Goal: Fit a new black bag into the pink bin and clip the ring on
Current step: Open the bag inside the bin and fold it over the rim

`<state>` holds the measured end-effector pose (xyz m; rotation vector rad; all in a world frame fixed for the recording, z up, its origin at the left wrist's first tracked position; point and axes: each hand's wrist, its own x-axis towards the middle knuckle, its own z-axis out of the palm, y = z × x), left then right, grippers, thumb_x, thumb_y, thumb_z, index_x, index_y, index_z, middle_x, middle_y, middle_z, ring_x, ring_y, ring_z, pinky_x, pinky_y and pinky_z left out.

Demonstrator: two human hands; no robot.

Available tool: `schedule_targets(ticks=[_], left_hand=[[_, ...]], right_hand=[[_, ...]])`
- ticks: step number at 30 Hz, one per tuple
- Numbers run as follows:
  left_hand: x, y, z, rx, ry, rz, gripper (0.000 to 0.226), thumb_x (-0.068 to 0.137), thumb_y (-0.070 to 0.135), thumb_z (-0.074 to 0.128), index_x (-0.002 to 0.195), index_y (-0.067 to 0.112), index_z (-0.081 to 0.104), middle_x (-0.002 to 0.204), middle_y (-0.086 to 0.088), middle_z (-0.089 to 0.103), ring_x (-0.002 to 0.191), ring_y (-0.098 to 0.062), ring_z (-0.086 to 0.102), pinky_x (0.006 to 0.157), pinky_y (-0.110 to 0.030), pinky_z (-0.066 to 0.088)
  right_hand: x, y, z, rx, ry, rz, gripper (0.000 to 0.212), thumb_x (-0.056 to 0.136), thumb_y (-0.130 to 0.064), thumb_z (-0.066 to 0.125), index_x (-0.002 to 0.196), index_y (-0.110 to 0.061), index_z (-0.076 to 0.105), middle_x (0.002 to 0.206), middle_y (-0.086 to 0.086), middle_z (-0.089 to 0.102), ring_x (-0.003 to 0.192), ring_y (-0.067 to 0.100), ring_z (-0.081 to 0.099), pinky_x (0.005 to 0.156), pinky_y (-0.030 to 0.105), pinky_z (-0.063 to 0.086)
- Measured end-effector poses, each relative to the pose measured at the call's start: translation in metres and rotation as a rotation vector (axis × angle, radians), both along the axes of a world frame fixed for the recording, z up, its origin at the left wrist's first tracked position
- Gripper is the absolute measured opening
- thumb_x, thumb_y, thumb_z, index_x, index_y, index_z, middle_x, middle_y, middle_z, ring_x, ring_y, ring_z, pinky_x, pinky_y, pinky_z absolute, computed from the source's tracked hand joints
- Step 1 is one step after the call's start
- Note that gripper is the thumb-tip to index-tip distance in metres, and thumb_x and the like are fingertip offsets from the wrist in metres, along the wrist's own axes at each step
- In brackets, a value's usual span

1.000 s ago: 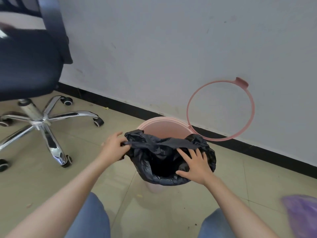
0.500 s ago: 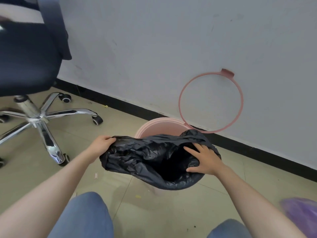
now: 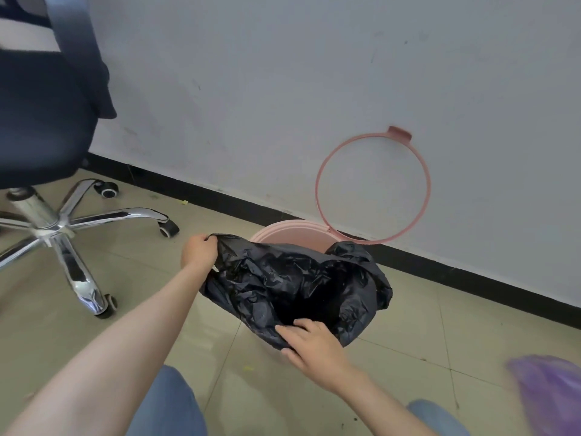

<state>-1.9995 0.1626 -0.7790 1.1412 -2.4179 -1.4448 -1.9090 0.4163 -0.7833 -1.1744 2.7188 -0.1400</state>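
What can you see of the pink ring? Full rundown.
The pink ring is a thin round hoop, plastic by its look, with a small tab on its top edge. Its lower edge meets the back rim of the pink bin, apparently at a hinge. It stands flipped up in front of the wall, not clipped down; contact with the wall cannot be told. The black bag lies just below it. The left hand and right hand grip the bag, not the ring.

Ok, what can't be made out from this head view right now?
Head view:
Pink bin: only its far rim shows; the black bag covers the rest.
Bag's bottom: hidden in its own dark folds.
Purple thing: blurred, cut off by the right edge.
Office chair: cut off by the left and top edges.
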Motion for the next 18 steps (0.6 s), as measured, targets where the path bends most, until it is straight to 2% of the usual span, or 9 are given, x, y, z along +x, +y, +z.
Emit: schedule_targets(ticks=[2, 4, 5, 7, 8, 11, 13, 16, 18], left_hand=[[-0.011, -0.002, 0.004, 0.201, 0.035, 0.112, 0.022, 0.092, 0.015, 0.042, 0.076, 0.003, 0.051, 0.080, -0.017, 0.049, 0.078, -0.027, 0.044, 0.069, -0.033, 0.032], [-0.018, -0.002, 0.004, 0.315, -0.017, 0.090, 0.025, 0.094, 0.017, 0.042, 0.102, -0.002, 0.055, 0.102, -0.020, 0.055, 0.091, -0.030, 0.049, 0.077, -0.035, 0.037], [-0.020, 0.000, 0.003, 0.292, -0.066, 0.025, 0.030, 0.094, 0.018, 0.043, 0.114, -0.003, 0.053, 0.114, -0.022, 0.056, 0.099, -0.032, 0.051, 0.084, -0.036, 0.040], [-0.021, 0.008, 0.002, 0.088, -0.145, -0.107, 0.040, 0.091, 0.017, 0.046, 0.129, 0.004, 0.045, 0.130, -0.022, 0.050, 0.116, -0.037, 0.047, 0.101, -0.042, 0.039], [-0.019, 0.014, 0.003, -0.050, -0.140, -0.152, 0.044, 0.089, 0.017, 0.048, 0.132, 0.009, 0.042, 0.133, -0.020, 0.049, 0.120, -0.037, 0.045, 0.104, -0.046, 0.037], [-0.007, 0.033, 0.011, -0.633, 0.073, -0.286, 0.044, 0.083, 0.015, 0.053, 0.127, 0.012, 0.050, 0.133, -0.017, 0.049, 0.124, -0.035, 0.039, 0.101, -0.048, 0.032], [-0.001, 0.044, 0.013, -0.890, 0.178, -0.447, 0.042, 0.083, 0.019, 0.054, 0.124, 0.011, 0.053, 0.137, -0.017, 0.047, 0.128, -0.033, 0.036, 0.101, -0.047, 0.030], [-0.006, 0.053, 0.008, -0.929, -0.069, -0.678, 0.057, 0.090, 0.046, 0.045, 0.139, 0.018, 0.033, 0.151, -0.016, 0.027, 0.139, -0.033, 0.021, 0.109, -0.048, 0.024], [-0.013, 0.053, 0.000, -0.884, -0.206, -0.708, 0.060, 0.092, 0.050, 0.041, 0.142, 0.021, 0.026, 0.152, -0.017, 0.023, 0.139, -0.036, 0.021, 0.110, -0.048, 0.025]], right_hand=[[-0.003, 0.004, -0.007, 0.024, -0.145, 0.012, 0.046, 0.098, -0.033, 0.037, 0.140, -0.016, 0.033, 0.138, 0.004, 0.051, 0.133, 0.020, 0.034, 0.108, 0.034, 0.028], [-0.006, 0.009, -0.009, 0.031, -0.180, 0.021, 0.048, 0.098, -0.036, 0.035, 0.143, -0.018, 0.028, 0.144, 0.003, 0.044, 0.136, 0.019, 0.026, 0.111, 0.036, 0.022], [-0.007, 0.011, -0.008, 0.026, -0.187, 0.019, 0.049, 0.098, -0.039, 0.035, 0.143, -0.019, 0.028, 0.146, 0.003, 0.042, 0.137, 0.018, 0.024, 0.111, 0.036, 0.021], [-0.013, 0.014, 0.000, -0.069, -0.156, -0.058, 0.050, 0.097, -0.041, 0.036, 0.141, -0.019, 0.032, 0.145, 0.002, 0.042, 0.136, 0.017, 0.027, 0.109, 0.034, 0.022], [-0.020, 0.018, 0.005, -0.149, -0.103, -0.133, 0.047, 0.097, -0.039, 0.038, 0.139, -0.018, 0.037, 0.142, 0.002, 0.045, 0.134, 0.017, 0.031, 0.107, 0.033, 0.025], [-0.053, 0.036, 0.016, -0.264, 0.105, -0.376, 0.037, 0.095, -0.028, 0.045, 0.129, -0.014, 0.050, 0.132, 0.003, 0.055, 0.125, 0.021, 0.042, 0.102, 0.034, 0.033], [-0.076, 0.050, 0.019, -0.233, 0.175, -0.527, 0.036, 0.093, -0.021, 0.049, 0.126, -0.010, 0.054, 0.131, 0.009, 0.056, 0.123, 0.027, 0.045, 0.102, 0.038, 0.036], [-0.102, 0.068, 0.018, -0.128, 0.142, -0.665, 0.043, 0.091, -0.022, 0.050, 0.133, -0.011, 0.046, 0.139, 0.012, 0.047, 0.126, 0.030, 0.041, 0.103, 0.039, 0.035], [-0.114, 0.076, 0.012, -0.017, 0.083, -0.702, 0.052, 0.092, -0.028, 0.049, 0.140, -0.016, 0.033, 0.144, 0.009, 0.041, 0.129, 0.029, 0.038, 0.103, 0.039, 0.036]])
